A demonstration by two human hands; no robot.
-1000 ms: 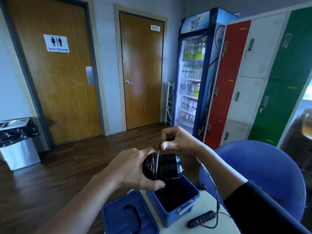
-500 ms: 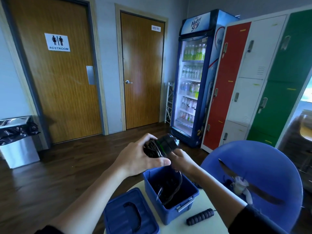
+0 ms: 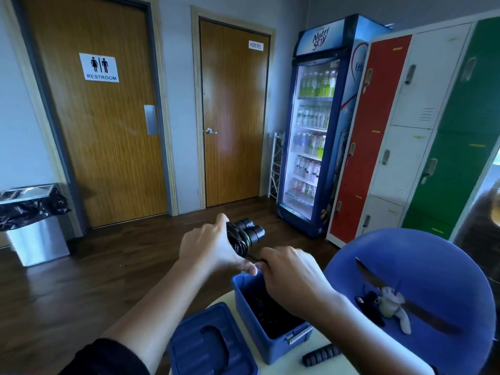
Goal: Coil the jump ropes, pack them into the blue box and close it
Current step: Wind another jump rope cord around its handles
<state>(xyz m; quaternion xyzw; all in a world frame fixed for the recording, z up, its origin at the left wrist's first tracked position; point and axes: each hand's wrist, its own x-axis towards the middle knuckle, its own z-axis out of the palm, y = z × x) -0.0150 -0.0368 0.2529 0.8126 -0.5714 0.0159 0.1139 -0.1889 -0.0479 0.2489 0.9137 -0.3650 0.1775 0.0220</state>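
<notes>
**Loose tail threatening to undo the coil above the open box**

The left hand (image 3: pixel 208 247) is gripping a coiled black jump rope (image 3: pixel 238 240). Its cord is wound beside two stubby black cylindrical handles (image 3: pixel 253 230) that are pointing towards the doors. The right hand (image 3: pixel 292 274) is curling its fingers round the cord's free tail (image 3: pixel 253 257) just below the bundle. I cannot tell whether it is tucking the strand in or only pulling it tight. Both hands are hovering above the open blue plastic box (image 3: pixel 273 347), which is sitting on the round white table (image 3: pixel 286 368) with dark coils apparently lying inside.

The main risk is that tail. If the right hand lets it slip before it is tucked under a wrap, the springy cord is likely to loosen and spill as the bundle goes down. Pulling too hard is risky as well, since it could drag wraps off the handles' ends.

Space is the second worry. With rope seemingly in the box, a bulky bundle may ride high and keep the blue plastic lid with a black carry handle (image 3: pixel 211 345) from seating.

That lid is lying beside the box at the table's edge and appears to overhang it, so a forearm could knock it off. A ribbed black rope handle (image 3: pixel 320 354) is waiting near the box, and a sleeve could snag it.
</notes>
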